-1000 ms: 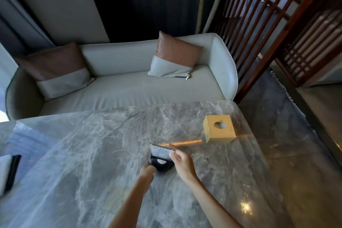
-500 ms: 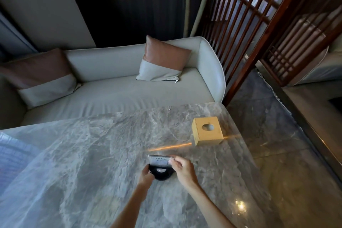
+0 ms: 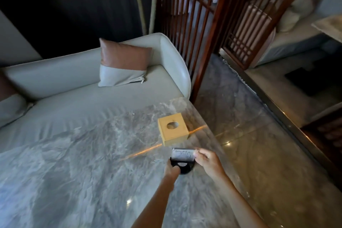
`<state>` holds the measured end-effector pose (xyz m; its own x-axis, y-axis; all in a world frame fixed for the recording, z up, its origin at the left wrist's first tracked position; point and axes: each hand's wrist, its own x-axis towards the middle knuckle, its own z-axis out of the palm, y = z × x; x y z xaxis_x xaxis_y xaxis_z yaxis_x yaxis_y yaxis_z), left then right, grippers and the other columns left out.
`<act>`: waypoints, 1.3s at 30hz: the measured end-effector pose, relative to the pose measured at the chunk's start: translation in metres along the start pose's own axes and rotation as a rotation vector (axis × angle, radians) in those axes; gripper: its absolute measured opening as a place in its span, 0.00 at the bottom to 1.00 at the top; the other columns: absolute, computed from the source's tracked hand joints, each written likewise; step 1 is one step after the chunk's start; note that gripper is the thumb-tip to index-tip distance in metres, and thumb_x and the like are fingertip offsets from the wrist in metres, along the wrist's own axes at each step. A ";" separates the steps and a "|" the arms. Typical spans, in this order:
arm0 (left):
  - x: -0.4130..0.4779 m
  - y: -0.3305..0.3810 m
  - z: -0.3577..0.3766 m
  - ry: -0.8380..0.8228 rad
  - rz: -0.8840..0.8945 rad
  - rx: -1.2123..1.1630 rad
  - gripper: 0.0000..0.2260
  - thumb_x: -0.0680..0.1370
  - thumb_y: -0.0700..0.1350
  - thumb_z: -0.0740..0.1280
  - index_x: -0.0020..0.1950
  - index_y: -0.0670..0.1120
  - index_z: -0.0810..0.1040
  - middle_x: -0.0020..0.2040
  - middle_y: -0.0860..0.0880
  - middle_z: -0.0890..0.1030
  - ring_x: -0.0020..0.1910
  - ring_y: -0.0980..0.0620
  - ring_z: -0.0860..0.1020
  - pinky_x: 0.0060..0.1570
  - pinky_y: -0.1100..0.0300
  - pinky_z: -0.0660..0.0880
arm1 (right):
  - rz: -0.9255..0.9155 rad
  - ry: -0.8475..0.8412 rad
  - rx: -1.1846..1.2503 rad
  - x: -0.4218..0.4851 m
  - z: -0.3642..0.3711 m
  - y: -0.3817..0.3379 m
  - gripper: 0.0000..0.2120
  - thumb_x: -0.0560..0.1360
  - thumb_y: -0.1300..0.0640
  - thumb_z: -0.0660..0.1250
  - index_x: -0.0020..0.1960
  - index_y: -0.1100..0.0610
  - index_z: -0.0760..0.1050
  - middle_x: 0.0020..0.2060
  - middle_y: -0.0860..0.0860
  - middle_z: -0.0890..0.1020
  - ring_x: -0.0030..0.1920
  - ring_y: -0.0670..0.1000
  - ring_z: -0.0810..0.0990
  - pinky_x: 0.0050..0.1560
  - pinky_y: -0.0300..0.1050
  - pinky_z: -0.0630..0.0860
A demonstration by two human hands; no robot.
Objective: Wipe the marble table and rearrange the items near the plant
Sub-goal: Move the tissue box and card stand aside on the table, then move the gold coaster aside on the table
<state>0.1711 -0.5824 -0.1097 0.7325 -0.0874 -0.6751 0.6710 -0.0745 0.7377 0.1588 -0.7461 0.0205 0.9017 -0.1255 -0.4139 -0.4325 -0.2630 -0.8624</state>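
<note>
A small sign holder [image 3: 182, 155], a clear card with writing standing in a round black base, sits on the grey marble table [image 3: 77, 163] just in front of a yellow wooden tissue box [image 3: 173, 129]. My left hand [image 3: 171, 169] grips the black base from the left. My right hand [image 3: 207, 159] pinches the card's upper right edge. No plant and no cloth are in view.
A pale sofa [image 3: 79, 87] with a brown-and-grey cushion [image 3: 123, 63] runs along the table's far side. A dark wooden lattice screen [image 3: 199, 15] stands at the right, beyond the table's right edge, with polished stone floor [image 3: 259, 135] below.
Both hands have carried the sign holder to the right, closer to the tissue box. The view has swung right, so the left cushion and the dark item at the left edge are gone.
</note>
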 end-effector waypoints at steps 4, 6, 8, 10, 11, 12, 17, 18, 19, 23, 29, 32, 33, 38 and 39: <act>-0.036 0.038 0.002 0.020 -0.036 0.020 0.30 0.59 0.36 0.58 0.60 0.49 0.72 0.55 0.45 0.80 0.57 0.46 0.78 0.64 0.48 0.73 | 0.026 0.005 0.078 -0.010 -0.003 0.019 0.17 0.69 0.40 0.68 0.50 0.49 0.84 0.50 0.57 0.86 0.54 0.54 0.84 0.61 0.60 0.77; -0.050 0.045 -0.010 -0.006 -0.036 0.030 0.30 0.63 0.36 0.60 0.65 0.47 0.70 0.58 0.43 0.80 0.58 0.46 0.78 0.63 0.49 0.74 | 0.020 0.027 0.084 -0.015 0.001 0.020 0.23 0.70 0.39 0.68 0.56 0.55 0.82 0.51 0.53 0.86 0.55 0.51 0.83 0.59 0.49 0.78; -0.065 0.043 -0.032 0.016 -0.018 0.080 0.20 0.72 0.31 0.62 0.64 0.40 0.72 0.48 0.48 0.83 0.50 0.53 0.80 0.52 0.62 0.76 | 0.027 0.032 0.074 -0.020 0.006 0.017 0.17 0.76 0.49 0.68 0.60 0.58 0.79 0.54 0.51 0.85 0.55 0.45 0.83 0.55 0.37 0.77; -0.075 0.029 -0.069 0.105 0.016 0.148 0.18 0.74 0.23 0.57 0.60 0.36 0.75 0.41 0.51 0.82 0.46 0.58 0.81 0.44 0.70 0.73 | 0.029 0.037 0.093 -0.027 0.014 0.018 0.14 0.78 0.60 0.66 0.64 0.57 0.75 0.56 0.48 0.83 0.54 0.35 0.81 0.53 0.30 0.76; -0.083 0.020 -0.091 0.161 0.019 0.188 0.21 0.73 0.22 0.56 0.62 0.36 0.73 0.45 0.45 0.82 0.50 0.55 0.81 0.47 0.69 0.73 | 0.034 0.071 0.122 -0.034 0.020 0.022 0.17 0.78 0.62 0.65 0.67 0.57 0.73 0.59 0.48 0.81 0.55 0.34 0.80 0.53 0.29 0.75; -0.094 0.009 -0.114 0.213 0.026 0.221 0.20 0.73 0.25 0.56 0.63 0.34 0.73 0.51 0.40 0.81 0.55 0.48 0.81 0.53 0.64 0.72 | 0.059 0.138 0.143 -0.043 0.029 0.027 0.20 0.79 0.62 0.65 0.70 0.58 0.70 0.62 0.50 0.79 0.58 0.36 0.79 0.56 0.31 0.74; -0.164 -0.063 -0.224 0.380 -0.051 0.394 0.23 0.68 0.34 0.57 0.61 0.35 0.77 0.60 0.37 0.80 0.62 0.41 0.77 0.65 0.51 0.72 | 0.226 0.118 0.112 -0.096 0.104 0.058 0.21 0.79 0.61 0.64 0.71 0.63 0.69 0.68 0.58 0.75 0.67 0.55 0.74 0.66 0.46 0.70; -0.181 -0.075 -0.240 0.401 -0.081 0.411 0.23 0.68 0.35 0.57 0.62 0.36 0.77 0.61 0.38 0.79 0.62 0.41 0.77 0.65 0.51 0.72 | 0.249 0.047 0.095 -0.108 0.124 0.064 0.20 0.79 0.61 0.64 0.70 0.64 0.70 0.67 0.59 0.75 0.67 0.56 0.74 0.65 0.43 0.70; -0.199 -0.083 -0.252 0.425 -0.105 0.422 0.25 0.67 0.37 0.56 0.63 0.37 0.77 0.61 0.39 0.80 0.62 0.42 0.77 0.64 0.51 0.72 | 0.266 -0.020 0.071 -0.119 0.142 0.068 0.19 0.79 0.62 0.64 0.69 0.66 0.71 0.66 0.59 0.76 0.67 0.56 0.74 0.61 0.38 0.71; -0.262 -0.110 -0.280 0.459 -0.168 0.460 0.23 0.71 0.33 0.58 0.65 0.40 0.76 0.62 0.40 0.79 0.63 0.44 0.77 0.63 0.55 0.71 | 0.269 -0.207 -0.077 -0.162 0.213 0.082 0.17 0.79 0.62 0.64 0.65 0.68 0.73 0.64 0.62 0.78 0.65 0.57 0.76 0.55 0.31 0.71; -0.316 -0.148 -0.296 0.482 -0.227 0.390 0.22 0.75 0.36 0.62 0.70 0.40 0.70 0.66 0.39 0.76 0.64 0.40 0.75 0.61 0.53 0.71 | 0.301 -0.412 -0.219 -0.226 0.293 0.085 0.17 0.80 0.59 0.62 0.63 0.70 0.74 0.63 0.62 0.79 0.65 0.58 0.76 0.62 0.45 0.71; -0.328 -0.163 -0.305 0.434 -0.258 0.380 0.24 0.74 0.34 0.61 0.71 0.40 0.69 0.66 0.38 0.75 0.64 0.40 0.74 0.63 0.52 0.71 | 0.342 -0.410 -0.234 -0.244 0.322 0.097 0.19 0.81 0.58 0.62 0.62 0.74 0.73 0.59 0.67 0.79 0.61 0.62 0.78 0.55 0.46 0.73; -0.332 -0.167 -0.307 0.417 -0.266 0.361 0.24 0.74 0.34 0.60 0.71 0.40 0.68 0.67 0.39 0.74 0.65 0.41 0.74 0.65 0.53 0.70 | 0.362 -0.407 -0.235 -0.250 0.329 0.102 0.19 0.80 0.58 0.62 0.59 0.76 0.72 0.54 0.70 0.80 0.56 0.64 0.80 0.49 0.48 0.73; -0.345 -0.175 -0.310 0.294 -0.280 0.317 0.23 0.76 0.36 0.61 0.72 0.38 0.66 0.70 0.41 0.71 0.68 0.45 0.72 0.63 0.60 0.67 | 0.445 -0.412 -0.205 -0.266 0.353 0.117 0.10 0.79 0.60 0.62 0.45 0.67 0.76 0.30 0.51 0.68 0.33 0.47 0.65 0.33 0.39 0.61; -0.345 -0.176 -0.310 0.278 -0.272 0.318 0.22 0.76 0.35 0.61 0.71 0.38 0.68 0.68 0.42 0.73 0.66 0.46 0.73 0.61 0.60 0.68 | 0.448 -0.411 -0.190 -0.267 0.356 0.115 0.09 0.79 0.60 0.62 0.46 0.65 0.77 0.30 0.49 0.70 0.33 0.47 0.67 0.35 0.38 0.63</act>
<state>-0.1646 -0.2311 -0.0076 0.5677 0.2420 -0.7868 0.8054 -0.3610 0.4701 -0.1320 -0.4024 -0.0716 0.5433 0.1051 -0.8329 -0.7257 -0.4401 -0.5289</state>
